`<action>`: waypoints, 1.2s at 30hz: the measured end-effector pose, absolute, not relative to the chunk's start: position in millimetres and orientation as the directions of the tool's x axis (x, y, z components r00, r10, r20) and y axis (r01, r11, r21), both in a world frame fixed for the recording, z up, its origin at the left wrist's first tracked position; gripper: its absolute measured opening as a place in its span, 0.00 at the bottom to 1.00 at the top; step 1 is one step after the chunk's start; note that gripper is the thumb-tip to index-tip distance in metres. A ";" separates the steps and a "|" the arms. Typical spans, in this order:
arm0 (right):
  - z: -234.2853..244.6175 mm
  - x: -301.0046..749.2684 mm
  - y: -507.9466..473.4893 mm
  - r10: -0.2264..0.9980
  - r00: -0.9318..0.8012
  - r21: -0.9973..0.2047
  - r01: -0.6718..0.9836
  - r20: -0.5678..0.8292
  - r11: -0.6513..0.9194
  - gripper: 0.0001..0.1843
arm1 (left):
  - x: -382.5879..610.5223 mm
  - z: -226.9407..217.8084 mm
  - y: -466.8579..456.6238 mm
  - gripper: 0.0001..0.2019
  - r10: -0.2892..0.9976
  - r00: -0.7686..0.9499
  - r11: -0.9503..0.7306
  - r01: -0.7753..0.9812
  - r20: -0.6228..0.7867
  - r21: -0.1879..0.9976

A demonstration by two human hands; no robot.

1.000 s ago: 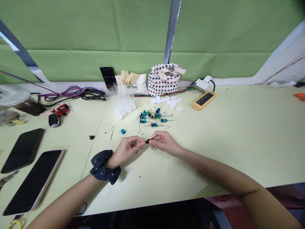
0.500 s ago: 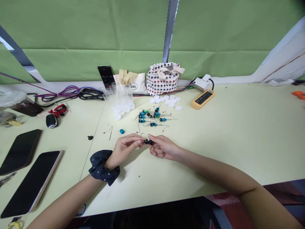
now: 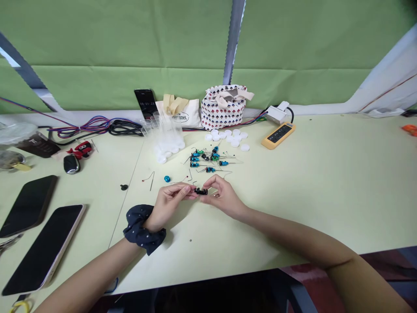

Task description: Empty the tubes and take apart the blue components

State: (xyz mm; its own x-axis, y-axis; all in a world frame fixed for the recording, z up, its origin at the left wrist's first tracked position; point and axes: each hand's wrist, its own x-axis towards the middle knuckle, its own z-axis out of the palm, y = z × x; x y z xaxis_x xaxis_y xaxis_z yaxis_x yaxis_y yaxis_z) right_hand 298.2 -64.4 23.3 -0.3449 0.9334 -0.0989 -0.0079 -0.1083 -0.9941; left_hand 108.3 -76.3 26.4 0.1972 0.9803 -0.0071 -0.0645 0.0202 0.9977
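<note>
Over the near middle of the table, a small black cylindrical part is held level between my hands. My left hand pinches its left end between thumb and fingers; a dark scrunchie with pale dots circles that wrist. At the part's right end, the thumb and forefinger of my right hand close on it from below and above. Just beyond lie several blue, green and black cylindrical parts with thin metal rods. A blue round knob, a bent wire and a black knob rest to the left.
Clear tubes and white round caps lie farther back. Behind them stand a patterned pouch and a phone showing a timer. A yellow power strip is at right; two phones, a car key and a drink cup are at left.
The fingers of my right hand have uncurled and shifted their hold at the black part's right end. The part has moved slightly left and away from me. My left hand keeps its pinch.
</note>
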 end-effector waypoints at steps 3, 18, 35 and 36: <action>26.0 301.0 -59.8 0.819 -0.500 -0.945 -0.006 -0.281 -0.328 0.26 | 107.7 28.7 -76.8 0.10 0.983 0.184 0.006 -0.077 0.009 0.997; 21.7 305.3 -52.8 0.773 -0.578 -0.901 -0.141 -0.263 -0.411 0.32 | 106.1 25.1 -74.3 0.10 0.990 0.141 0.025 -0.105 -0.010 0.994; -1.4 316.7 -32.9 0.872 -0.431 -0.812 0.407 0.232 0.418 0.10 | 104.4 24.3 -71.6 0.12 0.998 0.054 0.034 -0.088 -0.029 0.996; -3.0 317.2 -31.5 0.853 -0.448 -0.782 0.416 0.269 0.464 0.10 | 104.4 24.7 -71.6 0.12 0.998 0.055 0.035 -0.086 -0.030 0.996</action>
State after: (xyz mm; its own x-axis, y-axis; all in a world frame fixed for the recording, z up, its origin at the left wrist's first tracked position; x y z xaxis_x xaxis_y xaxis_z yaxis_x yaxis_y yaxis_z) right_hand 317.2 -31.5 -3.0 -0.4476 0.8530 0.2686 0.4158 0.4644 -0.7819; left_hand 104.4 -71.6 24.7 0.0547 0.9980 -0.0305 -0.0859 0.0351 0.9957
